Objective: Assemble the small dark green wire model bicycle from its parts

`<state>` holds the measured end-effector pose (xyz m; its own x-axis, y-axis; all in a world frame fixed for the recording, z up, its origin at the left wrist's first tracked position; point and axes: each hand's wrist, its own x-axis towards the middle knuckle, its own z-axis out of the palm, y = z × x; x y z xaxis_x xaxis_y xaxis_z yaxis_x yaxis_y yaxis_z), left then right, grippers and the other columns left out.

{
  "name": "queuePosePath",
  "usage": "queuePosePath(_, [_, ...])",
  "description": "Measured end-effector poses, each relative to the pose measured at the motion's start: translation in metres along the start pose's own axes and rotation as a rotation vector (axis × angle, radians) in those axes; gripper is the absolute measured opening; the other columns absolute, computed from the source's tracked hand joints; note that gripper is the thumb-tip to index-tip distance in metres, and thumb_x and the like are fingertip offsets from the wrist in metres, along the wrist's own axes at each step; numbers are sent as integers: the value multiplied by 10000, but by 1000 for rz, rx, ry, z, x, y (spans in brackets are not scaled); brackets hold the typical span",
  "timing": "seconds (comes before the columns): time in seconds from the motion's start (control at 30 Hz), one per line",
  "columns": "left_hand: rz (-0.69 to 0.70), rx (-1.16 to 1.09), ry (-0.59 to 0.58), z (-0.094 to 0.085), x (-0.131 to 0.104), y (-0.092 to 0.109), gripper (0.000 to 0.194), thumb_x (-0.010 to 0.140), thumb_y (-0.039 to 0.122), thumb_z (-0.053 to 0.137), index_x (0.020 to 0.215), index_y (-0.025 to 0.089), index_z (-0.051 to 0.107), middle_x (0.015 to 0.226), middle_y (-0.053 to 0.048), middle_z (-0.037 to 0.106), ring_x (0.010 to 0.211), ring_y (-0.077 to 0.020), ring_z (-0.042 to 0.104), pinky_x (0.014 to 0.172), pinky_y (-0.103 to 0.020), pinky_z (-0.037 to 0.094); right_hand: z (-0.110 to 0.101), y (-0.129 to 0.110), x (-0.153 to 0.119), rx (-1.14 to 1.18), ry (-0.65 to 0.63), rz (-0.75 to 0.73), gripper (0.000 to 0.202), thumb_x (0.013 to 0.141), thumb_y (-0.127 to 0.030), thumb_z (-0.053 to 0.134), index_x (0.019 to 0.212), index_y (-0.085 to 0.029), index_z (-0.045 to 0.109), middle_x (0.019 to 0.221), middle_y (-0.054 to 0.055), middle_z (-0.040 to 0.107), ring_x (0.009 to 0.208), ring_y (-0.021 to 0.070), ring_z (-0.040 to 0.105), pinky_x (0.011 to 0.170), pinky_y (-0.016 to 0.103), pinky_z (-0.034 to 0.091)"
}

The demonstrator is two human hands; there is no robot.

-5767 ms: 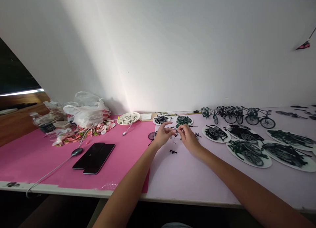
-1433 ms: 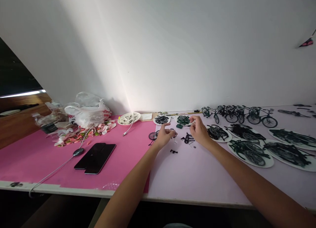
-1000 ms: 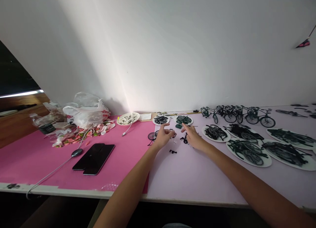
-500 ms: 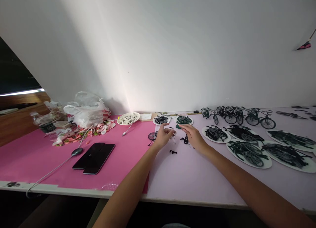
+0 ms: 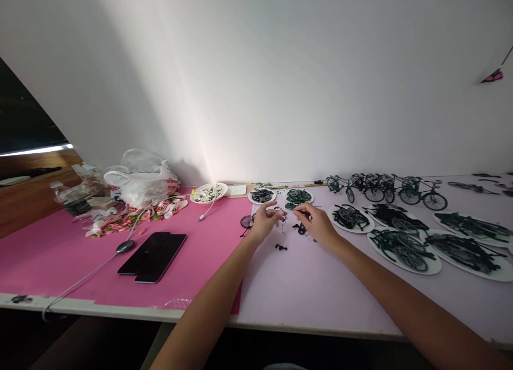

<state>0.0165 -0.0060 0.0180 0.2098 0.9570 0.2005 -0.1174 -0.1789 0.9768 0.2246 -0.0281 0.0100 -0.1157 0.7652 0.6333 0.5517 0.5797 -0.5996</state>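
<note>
Near the middle of the table my left hand [image 5: 265, 220] is closed, thumb and fingertips together around something too small to make out. To its right my right hand [image 5: 316, 223] pinches a small dark piece [image 5: 301, 212] at its fingertips. A green object [image 5: 291, 205] lies just beyond the right fingertips. Small black parts [image 5: 301, 229] lie between and below the hands, with another black part [image 5: 281, 247] nearer me. A miniature bicycle wheel [image 5: 246, 220] shows left of my left hand. Behind the hands are plates of black parts [image 5: 262, 195] and green parts [image 5: 298, 195].
Assembled miniature bicycles [image 5: 419, 191] stand at the back right, behind plates of parts [image 5: 404, 250]. On the pink sheet [image 5: 208, 252] at left lie two dark phones [image 5: 154, 255], a cable with a grey puck [image 5: 125, 246], plastic bags [image 5: 140, 178] and a plate of pale pieces [image 5: 208, 193].
My right hand has let go of the green object, drawn back slightly and closed its fingertips on a small dark piece. My left hand has barely moved.
</note>
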Motion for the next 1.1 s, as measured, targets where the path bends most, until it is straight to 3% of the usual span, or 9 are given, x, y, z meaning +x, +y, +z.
queuePosePath(0.2, [-7, -51, -3, 2, 1, -3, 673, 729, 381, 929, 1243, 147, 562, 878, -77, 774, 821, -198, 728, 798, -334, 531, -3, -4, 3, -88, 97, -138, 310, 1013, -498, 574, 972, -231, 726, 900, 62, 656, 728, 199, 612, 659, 329, 472])
queuePosePath(0.43, [49, 14, -32, 0, 1, -8, 642, 769, 393, 902, 1257, 169, 551, 857, -66, 771, 796, -189, 721, 782, -332, 520, -2, 0, 3, -85, 24, -128, 335, 1025, -524, 560, 999, -236, 730, 917, 62, 611, 766, 209, 607, 660, 334, 480])
queuePosePath(0.87, [54, 53, -32, 1, 0, -8, 612, 793, 353, 878, 1267, 167, 539, 849, -59, 761, 799, -180, 702, 756, -312, 497, 1, 3, 2, -105, 22, -114, 315, 1014, -520, 579, 982, -244, 729, 909, 53, 616, 743, 200, 599, 675, 330, 481])
queuePosePath(1.1, [114, 143, 1, 3, -2, -6, 543, 801, 309, 856, 1242, 173, 569, 801, -33, 733, 751, -165, 676, 744, -302, 489, -1, -4, 1, -133, -63, -79, 286, 1036, -493, 522, 1056, -249, 670, 1015, 81, 640, 916, 246, 642, 758, 353, 517])
